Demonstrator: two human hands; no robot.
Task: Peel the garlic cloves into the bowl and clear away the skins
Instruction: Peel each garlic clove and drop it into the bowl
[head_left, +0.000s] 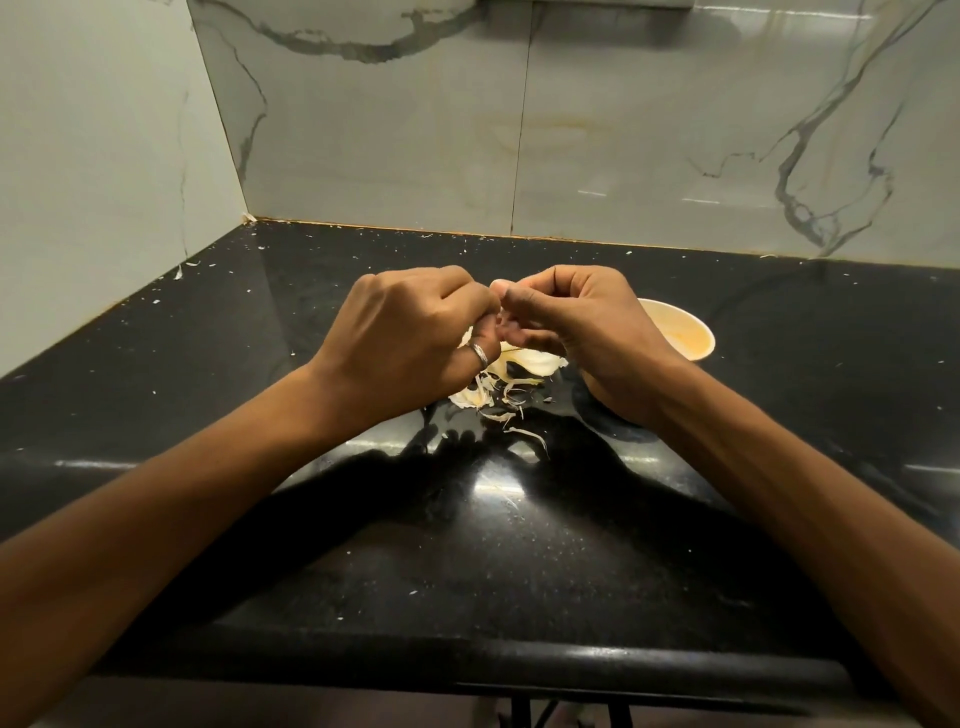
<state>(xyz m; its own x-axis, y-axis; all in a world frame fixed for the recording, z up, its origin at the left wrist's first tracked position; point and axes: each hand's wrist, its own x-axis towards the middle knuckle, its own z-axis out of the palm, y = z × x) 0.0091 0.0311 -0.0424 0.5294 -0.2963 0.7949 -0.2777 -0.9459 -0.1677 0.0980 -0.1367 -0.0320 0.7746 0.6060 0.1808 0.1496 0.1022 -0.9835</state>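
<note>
My left hand (410, 332) and my right hand (576, 317) meet fingertip to fingertip above the black counter, both closed around a small garlic clove that the fingers almost wholly hide. A ring sits on a finger of the left hand. Under the hands lies a heap of pale garlic skins (498, 389), with thin strips trailing toward me. A cream bowl (685, 338) stands just right of the right hand, partly covered by it; its contents do not show.
The black stone counter (467, 545) runs to a rounded front edge near me. Marble-patterned walls (623, 130) close the back and the left side. Small skin flecks are scattered over the counter, mostly at the back left.
</note>
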